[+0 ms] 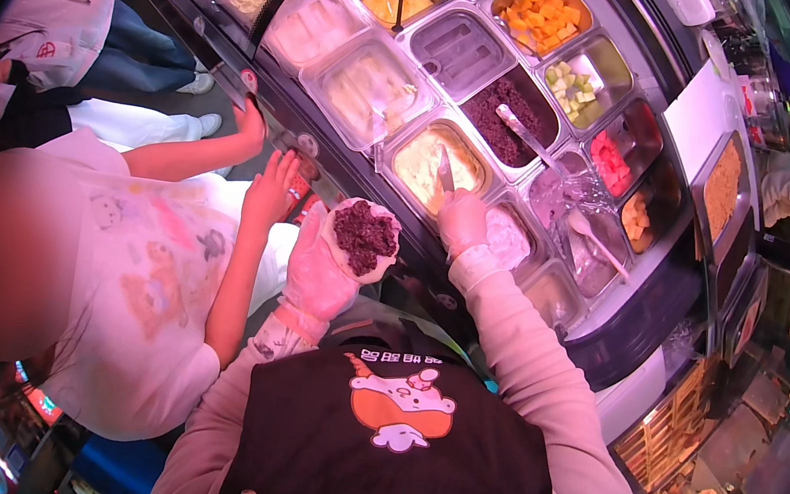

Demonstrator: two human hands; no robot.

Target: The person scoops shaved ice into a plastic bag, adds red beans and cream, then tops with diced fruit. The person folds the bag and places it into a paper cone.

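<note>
In my gloved left hand rests a round white dough wrapper, its top covered with a dark purple grainy filling. My gloved right hand grips a flat metal spatula. The blade dips into a pan of pale cream in the counter. Just behind that pan is a pan of dark purple filling with its own metal spatula lying in it. A pan of whitish-lilac cream sits right beside my right wrist.
Diced mango, green fruit cubes and red fruit pieces fill pans farther back. Crumpled plastic film and a pale spoon lie at the right. A person stands close on my left, hands near the counter's edge.
</note>
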